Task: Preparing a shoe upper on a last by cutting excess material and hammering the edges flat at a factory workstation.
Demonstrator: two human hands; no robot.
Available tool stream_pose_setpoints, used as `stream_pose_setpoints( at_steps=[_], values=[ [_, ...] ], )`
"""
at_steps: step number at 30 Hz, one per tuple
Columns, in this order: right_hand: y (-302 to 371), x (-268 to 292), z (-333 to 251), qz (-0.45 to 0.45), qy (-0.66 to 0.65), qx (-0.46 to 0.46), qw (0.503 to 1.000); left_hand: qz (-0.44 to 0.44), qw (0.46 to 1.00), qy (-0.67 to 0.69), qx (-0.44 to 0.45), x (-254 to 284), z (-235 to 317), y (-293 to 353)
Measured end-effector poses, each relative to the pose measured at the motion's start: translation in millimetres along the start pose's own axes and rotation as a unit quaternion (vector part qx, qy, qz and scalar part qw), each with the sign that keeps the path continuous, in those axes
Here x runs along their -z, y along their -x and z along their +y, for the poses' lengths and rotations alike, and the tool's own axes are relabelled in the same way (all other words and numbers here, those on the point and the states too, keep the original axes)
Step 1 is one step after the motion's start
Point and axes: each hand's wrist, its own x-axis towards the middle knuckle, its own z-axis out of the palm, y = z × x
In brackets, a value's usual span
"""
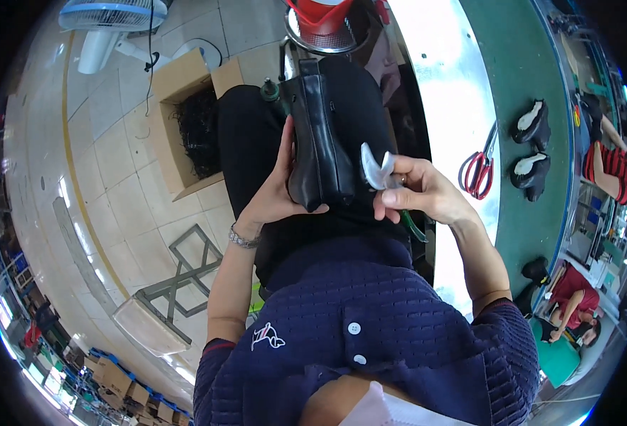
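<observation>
My left hand (276,197) is wrapped round the near end of a black leather shoe upper (316,135), which rests lengthwise over my lap with a seam running down it. Its fingers are partly hidden beneath the leather. To the right of it, apart from the leather, my right hand (430,192) grips a pair of pincers (376,169). Their curved metal jaws are spread and point away from me toward the upper. A green handle shows below my right fingers. A small green-topped piece (270,90) stands by the upper's far left side.
An open cardboard box (168,145) with black scraps stands left of my knee. A red container in a metal mesh basket (320,39) is ahead. Along the right, red-handled scissors (478,172) lie on a metal table, beside black shoes (532,174) on a green belt. People sit beyond.
</observation>
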Motion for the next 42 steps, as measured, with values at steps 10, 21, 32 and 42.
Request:
stream_pose_setpoints(
  at_steps=[10,21,32,42],
  values=[
    [11.4,-9.1,-23.8,-0.024,0.058,-0.108,0.992,-0.024,0.996,-0.050,-0.068,-13.6,18.4,8.1],
    [15.5,-23.7,-27.4,-0.049,0.124,-0.143,0.981,0.187,0.974,0.116,0.049,-48.2,57.0,-10.8],
    [5.7,-36.9,-79.9,-0.096,0.558,-0.073,0.821,0.257,0.958,0.119,0.040,-59.6,47.3,-3.5],
    [3.0,-33.6,-30.5,-0.038,0.256,-0.134,0.957,0.265,0.954,0.131,0.047,-50.7,53.7,-10.8]
  ],
)
